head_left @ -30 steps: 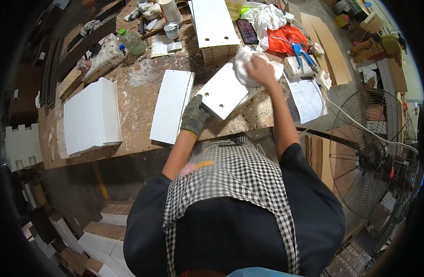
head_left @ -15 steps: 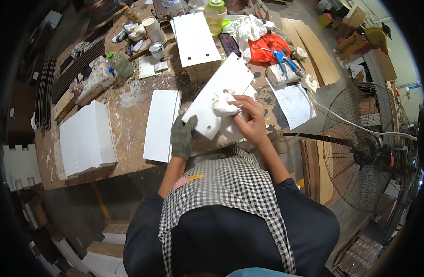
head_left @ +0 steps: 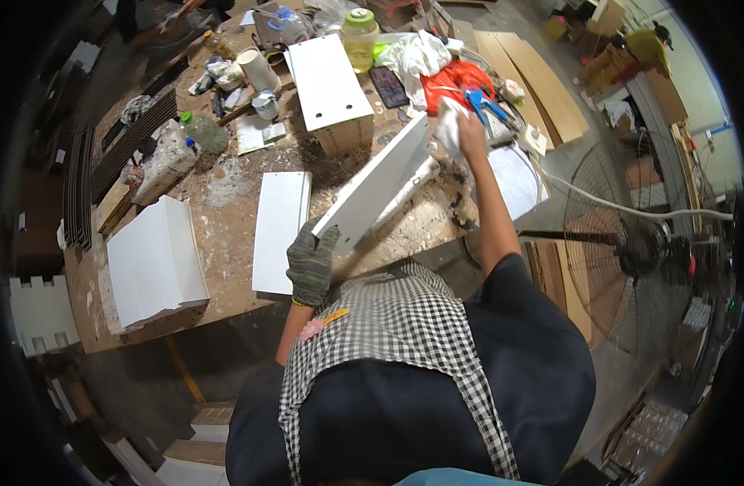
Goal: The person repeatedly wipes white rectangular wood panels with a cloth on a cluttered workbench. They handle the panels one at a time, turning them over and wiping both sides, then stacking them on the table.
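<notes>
One white panel in hand, tipped up on a long edge above the near part of the workbench, running from 7 o'clock to 1; clock centred on it, 12 away from the worker. Left hand, gloved, at 7, gripping the panel's near end. Right hand, bare, at 2, closed around a bunched white cloth beside the far end.

Looks like wiping, to my eye. Done well: keep the left grip firm and low, fold a clean face of cloth outward, draw it lengthwise in even strokes, go lightly over corners and round the holes. Watch the loose panel at 8; a swinging near end could knock it.

Hard to tell: the left palm and the panel's far face are hidden; right fingertips lost in cloth. Cannot say whether cloth touches panel, or what the pale form under it is. Right forearm partly covers a paper sheet at 3.
</notes>
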`<state>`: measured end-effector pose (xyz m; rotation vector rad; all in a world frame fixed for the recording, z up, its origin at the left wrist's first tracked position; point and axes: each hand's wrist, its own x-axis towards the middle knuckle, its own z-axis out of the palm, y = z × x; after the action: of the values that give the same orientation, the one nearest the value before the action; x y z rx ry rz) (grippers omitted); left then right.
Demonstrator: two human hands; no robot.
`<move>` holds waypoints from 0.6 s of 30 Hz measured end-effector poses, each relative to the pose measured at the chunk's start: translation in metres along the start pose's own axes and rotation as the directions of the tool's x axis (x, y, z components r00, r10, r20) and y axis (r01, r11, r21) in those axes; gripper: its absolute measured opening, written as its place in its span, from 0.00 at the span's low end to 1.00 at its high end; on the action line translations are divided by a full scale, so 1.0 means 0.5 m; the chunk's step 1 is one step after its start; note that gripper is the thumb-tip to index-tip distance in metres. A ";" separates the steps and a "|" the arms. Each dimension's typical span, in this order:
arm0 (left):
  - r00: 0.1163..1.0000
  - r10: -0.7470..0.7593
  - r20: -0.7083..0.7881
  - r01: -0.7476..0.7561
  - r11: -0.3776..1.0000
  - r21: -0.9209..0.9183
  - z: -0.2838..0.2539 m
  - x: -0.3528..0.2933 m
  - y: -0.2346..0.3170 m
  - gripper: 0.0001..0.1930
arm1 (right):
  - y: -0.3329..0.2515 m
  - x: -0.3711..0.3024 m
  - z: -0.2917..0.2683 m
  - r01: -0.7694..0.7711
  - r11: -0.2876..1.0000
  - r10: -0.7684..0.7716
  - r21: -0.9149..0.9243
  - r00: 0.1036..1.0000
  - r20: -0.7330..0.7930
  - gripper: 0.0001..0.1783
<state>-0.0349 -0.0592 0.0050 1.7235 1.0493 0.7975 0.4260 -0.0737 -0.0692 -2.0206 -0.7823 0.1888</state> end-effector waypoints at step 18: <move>0.908 -0.337 -0.250 -0.013 0.573 -0.820 0.057 0.351 -0.011 0.05 | -0.063 -0.301 0.022 -0.095 0.958 0.034 0.269 0.974 0.223 0.21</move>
<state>0.0620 0.0898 -0.0003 0.6617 0.8546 1.2781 0.2889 -0.1440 -0.0753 -1.7767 -0.7765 0.5359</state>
